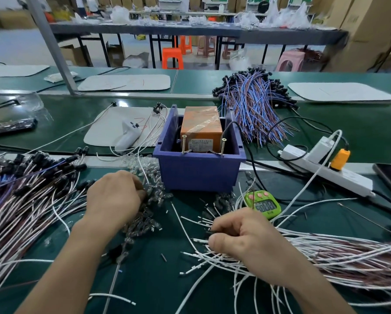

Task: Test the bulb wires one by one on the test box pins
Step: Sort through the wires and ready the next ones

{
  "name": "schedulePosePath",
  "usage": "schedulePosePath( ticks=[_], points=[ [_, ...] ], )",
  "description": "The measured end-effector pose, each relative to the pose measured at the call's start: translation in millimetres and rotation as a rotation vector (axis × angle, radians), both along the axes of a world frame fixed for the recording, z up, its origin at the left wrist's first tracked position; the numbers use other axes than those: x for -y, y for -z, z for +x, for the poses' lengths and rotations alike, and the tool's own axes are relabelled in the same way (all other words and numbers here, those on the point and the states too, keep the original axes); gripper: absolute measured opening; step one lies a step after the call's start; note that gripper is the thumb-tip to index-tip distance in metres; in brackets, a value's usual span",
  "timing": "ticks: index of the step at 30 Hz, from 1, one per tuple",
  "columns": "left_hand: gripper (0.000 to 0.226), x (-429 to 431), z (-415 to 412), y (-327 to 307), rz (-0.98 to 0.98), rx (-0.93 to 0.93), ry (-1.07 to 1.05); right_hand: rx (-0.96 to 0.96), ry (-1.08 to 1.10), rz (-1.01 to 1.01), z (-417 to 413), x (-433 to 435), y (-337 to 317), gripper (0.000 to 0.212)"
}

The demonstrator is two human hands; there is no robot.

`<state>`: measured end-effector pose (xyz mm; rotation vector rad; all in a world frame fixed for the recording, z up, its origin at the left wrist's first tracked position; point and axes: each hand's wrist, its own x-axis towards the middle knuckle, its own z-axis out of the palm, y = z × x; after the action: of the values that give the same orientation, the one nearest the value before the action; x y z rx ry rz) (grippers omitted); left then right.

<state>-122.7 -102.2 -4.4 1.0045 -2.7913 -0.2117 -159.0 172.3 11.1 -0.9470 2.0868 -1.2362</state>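
risk | our left hand (pixel 115 197) front-left of test box (pixel 199 171), fingers hidden among bulbs (pixel 152 224), grip unreadable | right hand (pixel 243 237) front-right, pinching bulb wires (pixel 197 254) | we judge tangled strands could snag, bridging both pins (pixel 183 145)

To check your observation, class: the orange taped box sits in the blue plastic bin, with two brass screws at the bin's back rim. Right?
No. The head view shows the two brass screws at the front rim, nearest the person; the orange taped box sits in the blue plastic bin.
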Motion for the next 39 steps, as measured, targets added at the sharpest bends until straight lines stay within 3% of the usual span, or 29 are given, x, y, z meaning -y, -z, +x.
schedulePosePath(
  ticks=[3, 8, 13, 16, 18, 21, 23, 26, 33, 37, 39],
  points=[
    [0.019, 6.6, 2.4, -2.8, 0.071, 0.019, 0.01, 0.004, 0.031, -0.028, -1.2, -0.8, 0.8, 0.027],
    [0.015, -2.0, 6.5, -10.9, -0.11, 0.003, 0.057, 0.055, 0.11, -0.175, -4.5, -1.1, 3.1, 0.029],
    [0.006, -18.5, 15.1, -28.9, -0.1, -0.567, 0.015, 0.11, 0.203, -0.393, -7.2, -0.1, 2.9, 0.01],
    [0.012, -40.5, 20.7, -39.2, 0.187, -0.819, 0.251, 0.178, 0.189, -0.459, -9.8, -2.4, 5.8, 0.017],
    [0.018, -55.2, 25.6, -42.9, 0.427, -0.801, 0.462, 0.238, 0.172, -0.51, -11.8, -3.5, 8.2, 0.018],
    [0.019, -72.6, 29.7, -46.9, 0.797, -0.598, 0.719, 0.315, 0.131, -0.579, -15.6, -5.8, 8.5, 0.025],
    [0.017, -80.0, 28.4, -47.4, 0.971, -0.521, 0.784, 0.357, 0.086, -0.626, -17.2, -7.8, 7.4, 0.033],
    [0.024, -86.0, 26.8, -47.3, 1.142, -0.484, 0.772, 0.385, 0.067, -0.674, -19.2, -8.5, 6.5, 0.024],
    [0.028, -88.8, 29.4, -51.7, 1.336, -0.553, 0.648, 0.431, 0.115, -0.705, -18.6, -8.5, 6.9, 0.036],
    [0.02, -94.0, 33.5, -54.1, 1.195, -0.61, 0.692, 0.354, 0.171, -0.668, -18.6, -7.4, 9.3, 0.017],
    [0.019, -96.3, 34.2, -53.8, 1.104, -0.644, 0.722, 0.297, 0.177, -0.644, -16.5, -5.9, 8.6, 0.019]
  ],
)
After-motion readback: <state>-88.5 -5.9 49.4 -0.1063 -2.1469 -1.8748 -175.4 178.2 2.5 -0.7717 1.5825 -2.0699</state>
